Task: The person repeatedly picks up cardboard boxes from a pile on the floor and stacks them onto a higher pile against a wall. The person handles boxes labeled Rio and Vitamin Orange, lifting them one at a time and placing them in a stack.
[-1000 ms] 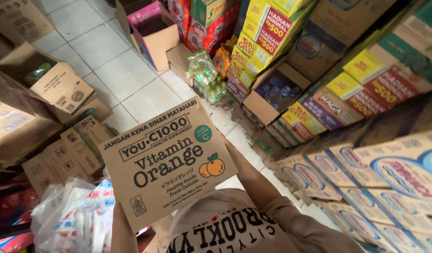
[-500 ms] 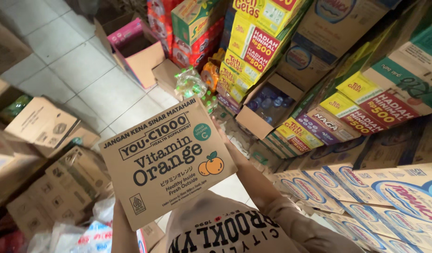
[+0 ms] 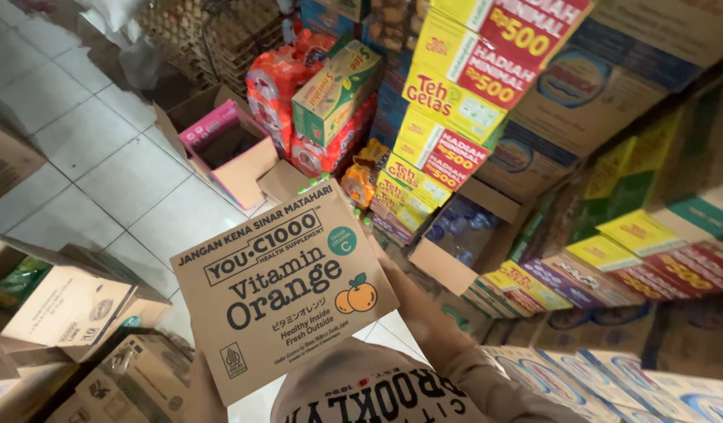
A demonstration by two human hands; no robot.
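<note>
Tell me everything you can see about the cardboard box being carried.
The cardboard box is plain brown corrugated card, closed, printed in dark ink with a small picture of two oranges and a green round mark. It is held tilted in front of the person's chest, above the tiled floor. An arm reaches behind its right side; the hands are hidden.

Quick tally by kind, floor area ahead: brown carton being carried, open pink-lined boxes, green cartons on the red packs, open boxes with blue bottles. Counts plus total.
Carried brown carton: 1
Open pink-lined box: 1
Green carton on the red packs: 1
Open box of blue bottles: 1
Total: 4
</note>
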